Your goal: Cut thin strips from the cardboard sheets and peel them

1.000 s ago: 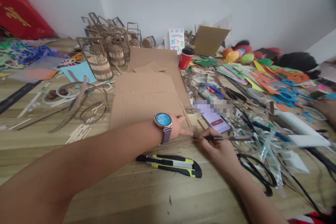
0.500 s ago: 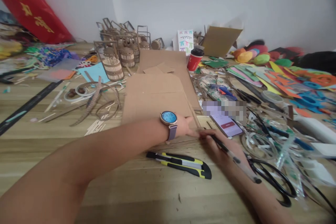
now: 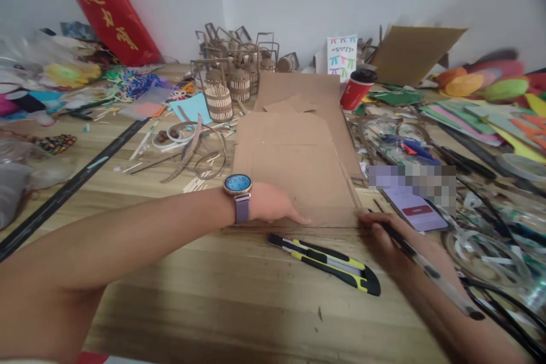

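My left hand (image 3: 273,207), a watch on its wrist, lies flat with fingers stretched out on the near edge of a brown cardboard sheet (image 3: 294,153) on the wooden table (image 3: 205,296). My right hand (image 3: 386,242) is closed round a long thin pen (image 3: 426,270), its tip at the cardboard's near right corner. A yellow and black utility knife (image 3: 328,261) lies on the table just in front of both hands, untouched.
A phone (image 3: 412,210) lies right of the cardboard. Black scissors and wire clutter sit at the far right. A red cup (image 3: 356,91), small cardboard lanterns (image 3: 230,79), coloured paper scraps and a long black ruler (image 3: 63,193) surround the sheet.
The view has swung left. My right hand turned the pen from lying sideways to pointing back along my forearm. My left hand slid left along the cardboard's near edge.
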A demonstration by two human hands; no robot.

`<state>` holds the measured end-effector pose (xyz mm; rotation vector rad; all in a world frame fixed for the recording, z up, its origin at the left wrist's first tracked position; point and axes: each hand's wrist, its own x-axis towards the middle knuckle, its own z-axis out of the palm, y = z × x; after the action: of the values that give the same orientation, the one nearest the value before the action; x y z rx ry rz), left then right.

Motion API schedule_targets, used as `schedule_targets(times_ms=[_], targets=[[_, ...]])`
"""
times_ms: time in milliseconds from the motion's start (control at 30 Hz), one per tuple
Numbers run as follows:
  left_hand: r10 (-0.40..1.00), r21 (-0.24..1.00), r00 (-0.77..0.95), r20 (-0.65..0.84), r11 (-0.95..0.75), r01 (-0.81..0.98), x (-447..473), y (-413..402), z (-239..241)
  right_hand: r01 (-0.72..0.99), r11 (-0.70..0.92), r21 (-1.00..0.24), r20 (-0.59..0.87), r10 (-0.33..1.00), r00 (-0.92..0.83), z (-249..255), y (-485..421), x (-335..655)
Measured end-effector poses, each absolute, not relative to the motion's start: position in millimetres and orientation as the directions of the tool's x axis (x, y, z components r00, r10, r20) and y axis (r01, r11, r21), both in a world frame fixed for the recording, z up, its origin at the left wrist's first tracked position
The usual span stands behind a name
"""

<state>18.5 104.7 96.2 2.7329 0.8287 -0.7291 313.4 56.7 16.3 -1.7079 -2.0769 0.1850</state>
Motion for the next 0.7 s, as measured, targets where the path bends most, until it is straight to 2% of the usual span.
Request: schedule_targets(times_ms=[233, 367, 433, 533, 600, 700], targets=[[0.468, 0.038, 0.689, -0.553, -0.812, 0.583, 21.1, 104.3, 99.8, 0.906, 0.212, -0.368, 0.325, 0.941, -0.088, 22.9, 58.7, 313.5], [0.446, 0.075, 0.699, -0.559, -0.812, 0.579, 20.4, 110.5, 93.0, 0.748, 0.396, -0.533, 0.418, 0.892, -0.173, 37.1, 50.9, 287.0], [0.444, 0.085, 0.697, -0.563, -0.807, 0.584, 20.3, 112.4, 90.8, 0.647, 0.456, -0.611, 0.399, 0.883, -0.246, 41.3, 47.4, 268.6], [0.458, 0.106, 0.693, -0.557, -0.789, 0.606, 20.6, 111.9, 91.3, 0.583, 0.439, -0.683, 0.339, 0.899, -0.279, 39.8, 48.4, 251.8], [0.458, 0.117, 0.693, -0.558, -0.783, 0.611, 21.0, 110.1, 93.5, 0.618, 0.427, -0.66, 0.333, 0.904, -0.269, 35.3, 54.4, 253.5], [0.458, 0.08, 0.684, -0.567, -0.796, 0.6, 21.8, 107.3, 96.5, 0.668, 0.521, -0.531, 0.338, 0.853, -0.397, 27.2, 68.4, 271.1]])
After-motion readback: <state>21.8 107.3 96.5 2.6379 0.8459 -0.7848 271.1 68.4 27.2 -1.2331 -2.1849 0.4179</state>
